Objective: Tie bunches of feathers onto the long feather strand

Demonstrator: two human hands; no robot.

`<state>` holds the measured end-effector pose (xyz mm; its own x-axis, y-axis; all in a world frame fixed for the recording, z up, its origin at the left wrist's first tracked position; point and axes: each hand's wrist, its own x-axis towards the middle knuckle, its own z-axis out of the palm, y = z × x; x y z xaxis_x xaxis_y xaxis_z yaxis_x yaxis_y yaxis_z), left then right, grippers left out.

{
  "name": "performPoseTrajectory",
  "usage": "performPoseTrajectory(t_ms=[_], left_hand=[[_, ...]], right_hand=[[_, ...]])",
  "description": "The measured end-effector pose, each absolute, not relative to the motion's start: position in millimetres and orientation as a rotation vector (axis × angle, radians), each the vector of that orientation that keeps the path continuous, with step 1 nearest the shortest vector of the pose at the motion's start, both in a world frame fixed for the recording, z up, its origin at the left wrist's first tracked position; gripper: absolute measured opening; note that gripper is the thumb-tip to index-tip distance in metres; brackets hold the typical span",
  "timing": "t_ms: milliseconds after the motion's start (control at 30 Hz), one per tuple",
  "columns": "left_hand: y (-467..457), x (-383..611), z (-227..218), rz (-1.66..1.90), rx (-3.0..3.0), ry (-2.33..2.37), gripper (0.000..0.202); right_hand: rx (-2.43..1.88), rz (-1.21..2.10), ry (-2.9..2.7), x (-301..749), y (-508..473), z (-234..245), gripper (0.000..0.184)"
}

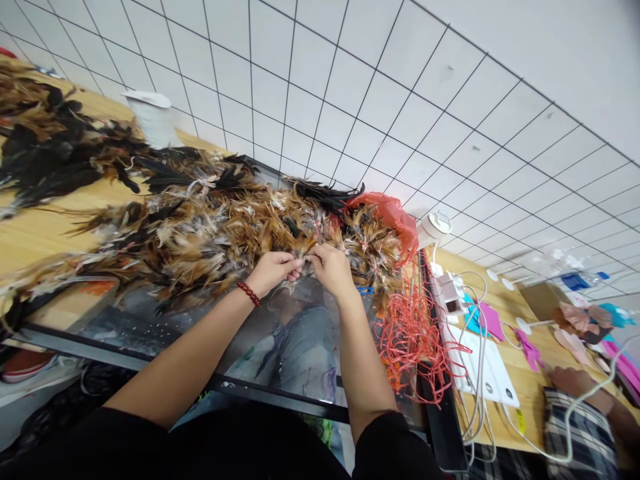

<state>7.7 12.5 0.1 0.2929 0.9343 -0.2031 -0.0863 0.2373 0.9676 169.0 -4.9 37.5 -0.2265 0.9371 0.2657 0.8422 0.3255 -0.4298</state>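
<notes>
Two hands meet at the near edge of the feather pile: your left hand (pixel 273 270), a bead bracelet (pixel 249 293) on its wrist, and your right hand (pixel 331 267) both pinch shut on a small feather bundle (pixel 304 257) between the fingertips. Brown and black feathers (pixel 200 220) cover the bench (pixel 30 233) leftward. One red plastic bag (pixel 387 213) sits at the pile's right end, red strings (pixel 415 347) spilling down beside it. One white spool (pixel 155 117) stands at the wall edge. Open room lies toward you, over the glass panel (pixel 150 327). Another person's hand (pixel 570 381) rests at the far right.

Head camera, tilted, close above feather-strewn table (pixel 45 233)
</notes>
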Motion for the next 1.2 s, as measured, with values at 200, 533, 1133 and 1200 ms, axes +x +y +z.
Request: performPoseTrajectory(t_ms=[200, 533, 1133, 1200], left_hand=[[10.8, 5.5, 3.8, 0.933, 1.020, 0.885, 0.031], [8.1, -4.4, 7.9, 0.580, 0.870, 0.552, 0.026], [14.8, 1.7, 0.6, 0.853, 0.471, 0.658, 0.004], [13.7, 2.9, 0.3, 0.824, 0.410, 0.664, 0.003]], right_hand=[[-1.606, 0.362, -1.771, 169.5, 1.6, 28.3, 0.025], [-0.945, 1.632, -1.334, 170.2, -3.7, 28.2, 0.037], [-1.353, 0.513, -1.942, 162.8, -5.6, 33.2, 0.082], [-1.385, 0.339, -2.046, 159.1, -9.2, 37.0, 0.078]])
